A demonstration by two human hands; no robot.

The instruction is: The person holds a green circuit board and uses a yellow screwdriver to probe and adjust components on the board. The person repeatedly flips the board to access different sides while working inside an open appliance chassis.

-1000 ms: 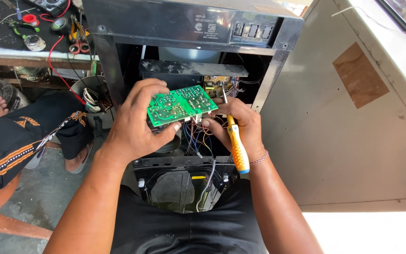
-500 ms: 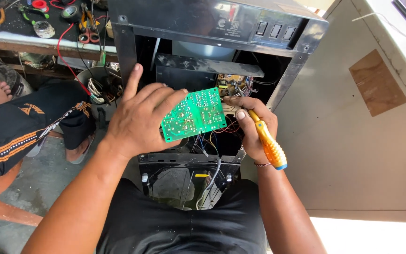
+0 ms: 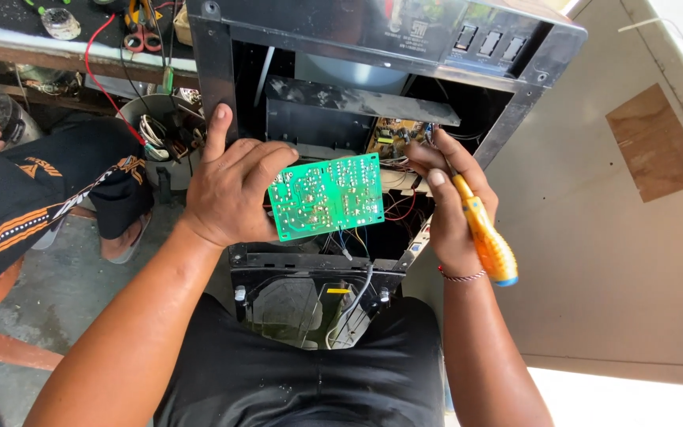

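Observation:
My left hand grips a green circuit board by its left edge, solder side up, in front of an opened black appliance casing. Thin wires run from the board's lower edge into the casing. My right hand holds a yellow-orange screwdriver with a blue end; its handle points down to the right, and the fingertips reach to the board's right side, near a second board and loose wires inside the casing.
A workbench with tools, red wires and scissors stands at the upper left, a white bucket of parts below it. Another person's leg in black shorts rests at left. A white panel fills the right.
Both hands have lifted the green board a little up and to the right in view. The screwdriver handle has swung outward to the right.

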